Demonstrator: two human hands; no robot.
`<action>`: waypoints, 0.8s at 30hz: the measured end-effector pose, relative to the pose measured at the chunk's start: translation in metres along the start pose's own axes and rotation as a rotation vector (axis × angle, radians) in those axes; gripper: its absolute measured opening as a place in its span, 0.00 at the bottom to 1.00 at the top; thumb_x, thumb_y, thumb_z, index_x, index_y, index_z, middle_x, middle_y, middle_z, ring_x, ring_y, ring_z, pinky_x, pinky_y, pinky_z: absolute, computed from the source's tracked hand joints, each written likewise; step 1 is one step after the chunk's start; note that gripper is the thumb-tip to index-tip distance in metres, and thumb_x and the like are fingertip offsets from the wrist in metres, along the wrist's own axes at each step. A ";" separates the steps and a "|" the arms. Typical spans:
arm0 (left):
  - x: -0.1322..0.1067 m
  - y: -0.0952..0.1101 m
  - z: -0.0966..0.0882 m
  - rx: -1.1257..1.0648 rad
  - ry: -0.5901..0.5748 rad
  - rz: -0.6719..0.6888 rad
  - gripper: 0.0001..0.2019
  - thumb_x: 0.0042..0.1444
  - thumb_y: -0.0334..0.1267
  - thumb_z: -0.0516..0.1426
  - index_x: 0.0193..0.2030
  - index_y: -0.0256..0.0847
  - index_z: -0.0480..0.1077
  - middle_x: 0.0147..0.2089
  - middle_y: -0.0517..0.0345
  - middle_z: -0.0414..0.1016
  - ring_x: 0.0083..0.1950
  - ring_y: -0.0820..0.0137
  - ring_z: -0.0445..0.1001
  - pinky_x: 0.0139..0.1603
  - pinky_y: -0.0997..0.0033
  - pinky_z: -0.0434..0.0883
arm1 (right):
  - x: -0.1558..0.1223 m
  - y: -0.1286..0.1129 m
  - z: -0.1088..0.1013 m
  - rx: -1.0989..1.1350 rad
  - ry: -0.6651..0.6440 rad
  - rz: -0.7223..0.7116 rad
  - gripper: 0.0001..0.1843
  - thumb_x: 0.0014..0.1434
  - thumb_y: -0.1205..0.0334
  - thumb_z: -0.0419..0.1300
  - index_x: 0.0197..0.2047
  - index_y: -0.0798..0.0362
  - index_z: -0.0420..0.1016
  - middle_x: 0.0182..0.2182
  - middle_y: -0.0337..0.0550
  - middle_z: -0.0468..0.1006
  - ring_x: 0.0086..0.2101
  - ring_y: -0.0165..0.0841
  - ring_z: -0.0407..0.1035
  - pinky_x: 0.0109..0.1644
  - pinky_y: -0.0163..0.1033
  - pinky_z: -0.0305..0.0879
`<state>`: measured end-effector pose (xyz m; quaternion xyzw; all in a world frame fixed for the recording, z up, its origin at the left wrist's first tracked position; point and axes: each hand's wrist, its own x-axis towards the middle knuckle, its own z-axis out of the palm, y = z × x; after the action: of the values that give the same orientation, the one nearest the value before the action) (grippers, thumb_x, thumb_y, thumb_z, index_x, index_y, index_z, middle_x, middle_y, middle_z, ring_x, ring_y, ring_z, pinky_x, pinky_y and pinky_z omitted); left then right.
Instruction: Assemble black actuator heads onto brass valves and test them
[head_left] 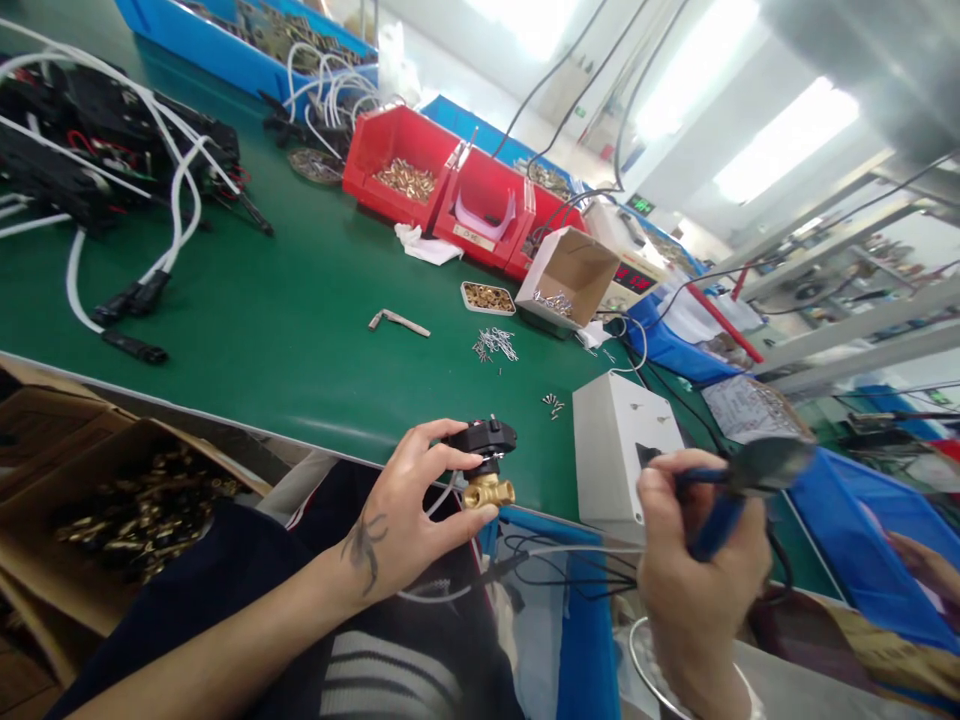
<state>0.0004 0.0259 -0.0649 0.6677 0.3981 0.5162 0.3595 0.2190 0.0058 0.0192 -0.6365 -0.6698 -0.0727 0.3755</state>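
Observation:
My left hand (pixel 409 495) grips a small motorised valve, with its brass body (pixel 489 492) near my thumb and its black actuator head (pixel 484 437) on top. A pale cable runs from the valve down over my lap. Raised at the right, my right hand (pixel 705 585) is closed around blue-handled pliers (pixel 769 466); motion smears them, and their exact kind is unclear. The pliers are well apart from the valve. Nearest to the right hand stands a pale grey box (pixel 615 440) with switches on it.
On the green table (pixel 300 300) lie metal clips (pixel 495 345), small screws (pixel 553 405) and an L-shaped tool (pixel 399 322). Red bins (pixel 397 165) and a small carton (pixel 574 265) stand behind. Black cabled units (pixel 112 150) sit left. Another person's hand (pixel 930 568) is far right.

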 end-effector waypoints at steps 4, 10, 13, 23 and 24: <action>0.001 0.000 -0.002 -0.001 -0.007 -0.041 0.14 0.56 0.37 0.66 0.47 0.43 0.71 0.59 0.46 0.69 0.61 0.56 0.73 0.61 0.46 0.73 | -0.001 0.000 0.004 -0.008 -0.517 -0.179 0.09 0.58 0.71 0.56 0.40 0.50 0.74 0.26 0.36 0.73 0.25 0.31 0.70 0.28 0.33 0.63; 0.002 0.002 -0.003 0.005 -0.010 -0.022 0.13 0.55 0.36 0.66 0.46 0.43 0.72 0.58 0.45 0.70 0.61 0.55 0.73 0.60 0.45 0.72 | -0.003 -0.001 0.005 0.011 -0.042 -0.064 0.07 0.61 0.69 0.58 0.43 0.49 0.72 0.31 0.37 0.75 0.29 0.30 0.70 0.34 0.33 0.65; 0.002 0.002 -0.002 0.005 -0.002 -0.046 0.13 0.55 0.36 0.66 0.46 0.42 0.71 0.58 0.45 0.70 0.60 0.55 0.73 0.60 0.44 0.73 | -0.002 -0.003 0.007 -0.009 -0.474 -0.212 0.11 0.58 0.73 0.55 0.40 0.50 0.73 0.27 0.36 0.74 0.25 0.30 0.70 0.29 0.33 0.64; 0.002 0.000 -0.002 0.012 0.000 -0.049 0.14 0.54 0.36 0.66 0.46 0.42 0.71 0.58 0.44 0.70 0.60 0.55 0.73 0.59 0.44 0.74 | 0.005 -0.005 0.003 -0.071 -0.477 -0.294 0.11 0.59 0.73 0.54 0.40 0.50 0.73 0.27 0.37 0.74 0.24 0.31 0.69 0.28 0.34 0.63; 0.002 0.000 -0.002 0.012 -0.002 -0.054 0.14 0.54 0.36 0.66 0.46 0.42 0.71 0.58 0.44 0.70 0.60 0.55 0.74 0.59 0.44 0.74 | 0.005 -0.005 0.002 -0.075 -0.480 -0.293 0.11 0.59 0.72 0.54 0.40 0.50 0.73 0.27 0.38 0.75 0.25 0.31 0.70 0.28 0.34 0.63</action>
<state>-0.0017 0.0275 -0.0633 0.6593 0.4188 0.5033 0.3695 0.2139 0.0107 0.0226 -0.5452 -0.8213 0.0018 0.1679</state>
